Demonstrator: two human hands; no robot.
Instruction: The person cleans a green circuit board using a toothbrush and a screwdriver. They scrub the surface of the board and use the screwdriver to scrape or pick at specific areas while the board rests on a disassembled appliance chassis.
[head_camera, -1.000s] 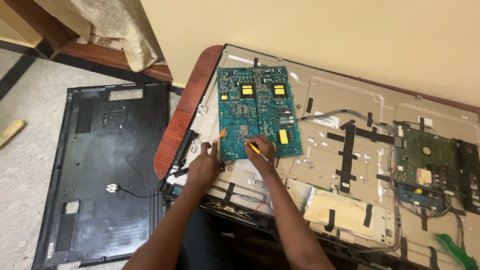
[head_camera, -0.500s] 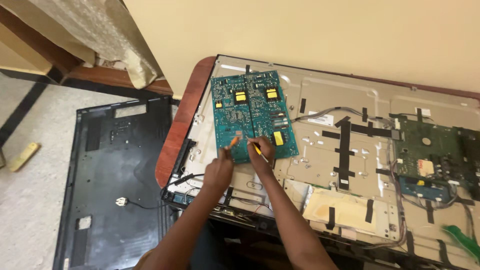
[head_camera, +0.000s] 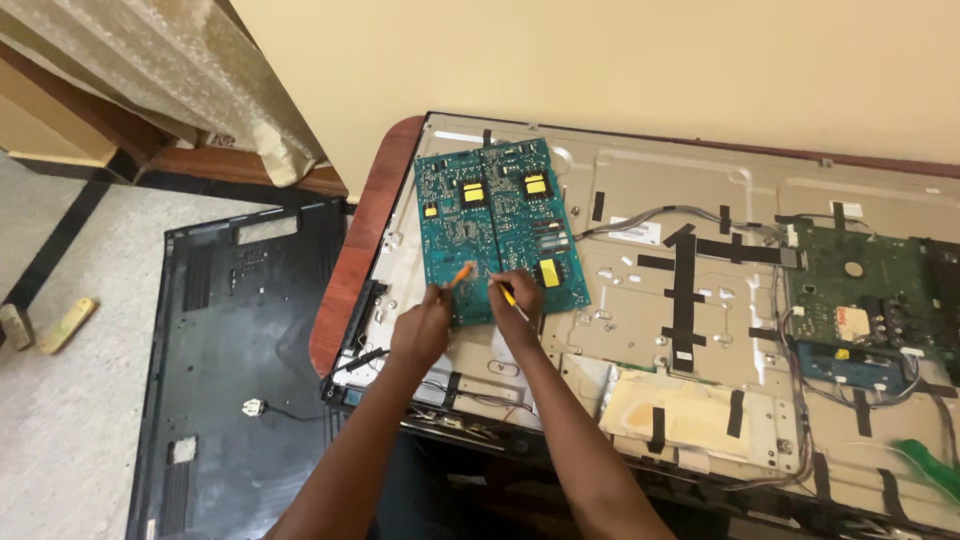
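Teal board (head_camera: 497, 230) lies solder side up on TV chassis (head_camera: 700, 330) atop desk (head_camera: 362, 240), exposing joints. Left hand (head_camera: 422, 325) pinches orange probe (head_camera: 459, 275), right hand (head_camera: 517, 298) grips yellow probe (head_camera: 507, 295); tips at board's near edge. Back cover (head_camera: 235, 370) on floor, left of board.

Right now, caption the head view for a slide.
Both hands, left and right, probe a teal circuit board on an opened television's back.

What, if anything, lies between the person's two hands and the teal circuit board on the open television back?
Nothing visible does. The left hand and right hand both rest at the near edge of the circuit board, each holding a thin tool.
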